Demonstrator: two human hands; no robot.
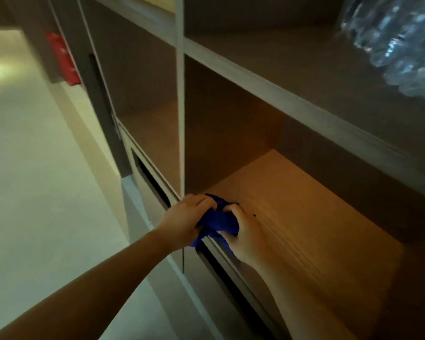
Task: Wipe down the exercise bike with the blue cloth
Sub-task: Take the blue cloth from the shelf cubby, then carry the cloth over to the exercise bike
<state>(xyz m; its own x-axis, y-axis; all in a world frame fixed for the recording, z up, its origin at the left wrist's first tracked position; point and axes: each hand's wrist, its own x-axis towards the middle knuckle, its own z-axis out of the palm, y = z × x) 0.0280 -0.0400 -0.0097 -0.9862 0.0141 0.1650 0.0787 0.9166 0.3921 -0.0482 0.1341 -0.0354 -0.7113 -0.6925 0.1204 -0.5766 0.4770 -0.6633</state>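
A crumpled blue cloth (218, 220) lies at the front left corner of a wooden shelf compartment (304, 204). My left hand (184, 219) grips it from the left, fingers curled over its top. My right hand (245, 231) holds it from the right, inside the compartment, with fingers bent into the fabric. A fold of the cloth hangs over the shelf's front edge between my hands. No exercise bike is in view.
The shelving unit (182, 94) has several open compartments. A pack of plastic water bottles (402, 45) sits on the upper right shelf. Dark handle slots (155, 182) run along the cabinet fronts below. A red object (63, 58) hangs on the wall at left. Pale floor (34, 168) spreads to the left.
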